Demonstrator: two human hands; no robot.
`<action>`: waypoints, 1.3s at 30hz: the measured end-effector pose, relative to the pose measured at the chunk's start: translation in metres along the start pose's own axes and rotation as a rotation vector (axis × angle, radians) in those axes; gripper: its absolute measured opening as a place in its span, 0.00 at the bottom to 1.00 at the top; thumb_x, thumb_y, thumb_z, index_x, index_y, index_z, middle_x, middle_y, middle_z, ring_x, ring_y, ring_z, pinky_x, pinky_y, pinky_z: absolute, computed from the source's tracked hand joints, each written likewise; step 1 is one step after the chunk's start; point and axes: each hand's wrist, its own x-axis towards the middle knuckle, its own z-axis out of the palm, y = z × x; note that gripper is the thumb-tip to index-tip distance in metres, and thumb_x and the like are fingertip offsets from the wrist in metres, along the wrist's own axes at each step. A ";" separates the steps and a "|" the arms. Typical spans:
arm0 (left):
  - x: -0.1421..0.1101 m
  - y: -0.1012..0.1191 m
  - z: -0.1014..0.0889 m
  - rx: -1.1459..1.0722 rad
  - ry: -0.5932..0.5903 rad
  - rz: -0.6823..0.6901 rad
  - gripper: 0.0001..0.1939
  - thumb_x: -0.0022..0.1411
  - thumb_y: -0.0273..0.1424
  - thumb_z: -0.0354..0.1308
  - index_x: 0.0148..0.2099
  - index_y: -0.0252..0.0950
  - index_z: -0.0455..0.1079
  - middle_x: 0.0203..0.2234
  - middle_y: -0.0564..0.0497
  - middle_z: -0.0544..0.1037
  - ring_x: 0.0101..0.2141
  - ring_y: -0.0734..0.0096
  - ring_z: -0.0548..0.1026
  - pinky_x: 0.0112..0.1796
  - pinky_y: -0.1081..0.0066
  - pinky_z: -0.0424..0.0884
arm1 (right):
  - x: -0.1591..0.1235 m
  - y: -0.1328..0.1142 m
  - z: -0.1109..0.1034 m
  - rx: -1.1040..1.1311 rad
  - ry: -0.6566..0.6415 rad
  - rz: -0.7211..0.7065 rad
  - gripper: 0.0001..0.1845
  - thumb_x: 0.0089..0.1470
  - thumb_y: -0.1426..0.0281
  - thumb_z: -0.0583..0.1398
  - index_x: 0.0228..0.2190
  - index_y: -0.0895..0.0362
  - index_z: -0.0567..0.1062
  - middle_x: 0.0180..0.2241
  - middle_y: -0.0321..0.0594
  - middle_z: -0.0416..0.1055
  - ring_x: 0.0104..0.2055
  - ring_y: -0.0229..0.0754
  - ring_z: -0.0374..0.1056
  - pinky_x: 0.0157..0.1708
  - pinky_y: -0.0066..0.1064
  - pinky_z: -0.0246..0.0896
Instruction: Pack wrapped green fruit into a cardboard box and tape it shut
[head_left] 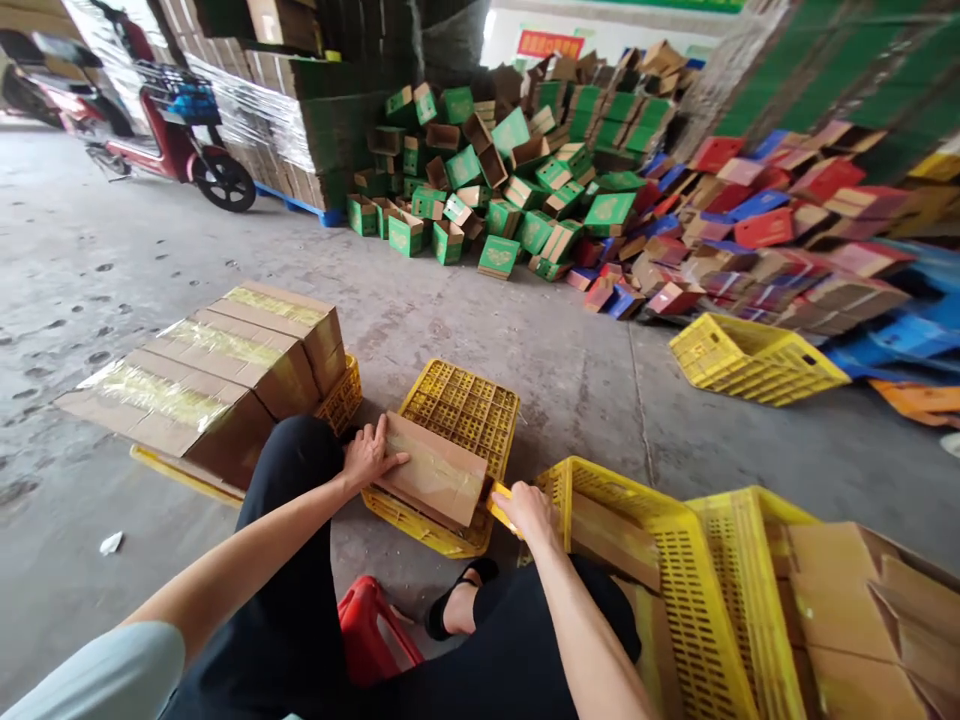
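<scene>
A closed brown cardboard box [436, 468] with a strip of tape on top lies on an upturned yellow plastic crate [469, 400] in front of me. My left hand [369, 456] rests on the box's left end, fingers spread and pressing on it. My right hand [529, 510] is closed round a slim yellow tool [501, 503] at the box's right end. Its working end is hidden, so I cannot tell its exact kind. To the left, several taped boxes [217, 365] sit in a row on yellow crates.
Yellow crates [694, 570] holding brown cartons [840, 600] stand at my right. A red stool [367, 630] is beneath me. Farther off are another yellow crate [757, 360], heaped green boxes [517, 200], red and blue boxes [765, 225], and a red scooter [165, 140].
</scene>
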 end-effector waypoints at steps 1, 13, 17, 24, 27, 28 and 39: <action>-0.004 0.000 0.003 -0.062 -0.018 0.014 0.49 0.66 0.56 0.55 0.75 0.29 0.46 0.53 0.33 0.71 0.53 0.43 0.72 0.51 0.57 0.69 | -0.001 0.003 -0.007 -0.053 0.043 0.041 0.20 0.61 0.60 0.60 0.44 0.64 0.80 0.53 0.69 0.74 0.61 0.66 0.68 0.56 0.50 0.62; 0.003 0.014 -0.017 -0.913 0.085 -0.054 0.25 0.68 0.37 0.55 0.64 0.33 0.69 0.54 0.39 0.76 0.53 0.55 0.75 0.56 0.58 0.69 | -0.043 0.004 -0.032 0.411 0.187 -0.221 0.37 0.55 0.34 0.50 0.30 0.55 0.76 0.22 0.47 0.77 0.27 0.51 0.75 0.29 0.35 0.67; 0.002 0.028 -0.033 -1.585 -0.378 -0.236 0.36 0.65 0.58 0.54 0.53 0.29 0.75 0.44 0.39 0.81 0.42 0.62 0.80 0.45 0.64 0.75 | -0.046 -0.012 -0.025 0.680 0.026 -0.320 0.39 0.47 0.28 0.49 0.21 0.51 0.69 0.12 0.38 0.64 0.16 0.43 0.62 0.19 0.33 0.59; -0.005 0.042 -0.063 -1.939 -0.876 -0.211 0.42 0.47 0.65 0.66 0.44 0.30 0.78 0.42 0.39 0.83 0.41 0.60 0.81 0.41 0.65 0.75 | -0.035 -0.039 -0.026 0.558 -0.075 -0.313 0.41 0.41 0.24 0.43 0.14 0.47 0.63 0.09 0.39 0.57 0.15 0.46 0.59 0.22 0.43 0.69; -0.002 0.038 -0.075 -1.962 -0.925 -0.179 0.39 0.45 0.62 0.69 0.43 0.31 0.78 0.38 0.42 0.83 0.38 0.62 0.80 0.40 0.65 0.75 | -0.033 -0.051 -0.023 0.481 -0.093 -0.242 0.43 0.37 0.23 0.44 0.17 0.49 0.67 0.11 0.42 0.62 0.17 0.49 0.67 0.21 0.40 0.69; 0.000 0.037 -0.078 -1.964 -0.916 -0.180 0.36 0.44 0.60 0.72 0.41 0.32 0.78 0.36 0.44 0.82 0.36 0.64 0.79 0.40 0.66 0.74 | -0.032 -0.054 -0.022 0.455 -0.095 -0.224 0.44 0.36 0.22 0.44 0.18 0.49 0.67 0.11 0.42 0.63 0.18 0.50 0.68 0.21 0.39 0.70; 0.011 0.029 -0.066 -1.856 -0.803 -0.265 0.22 0.37 0.39 0.79 0.32 0.33 0.77 0.26 0.51 0.80 0.29 0.69 0.78 0.31 0.72 0.74 | -0.012 -0.065 -0.027 0.367 -0.253 -0.313 0.39 0.39 0.24 0.50 0.22 0.47 0.68 0.12 0.38 0.63 0.16 0.48 0.65 0.22 0.41 0.70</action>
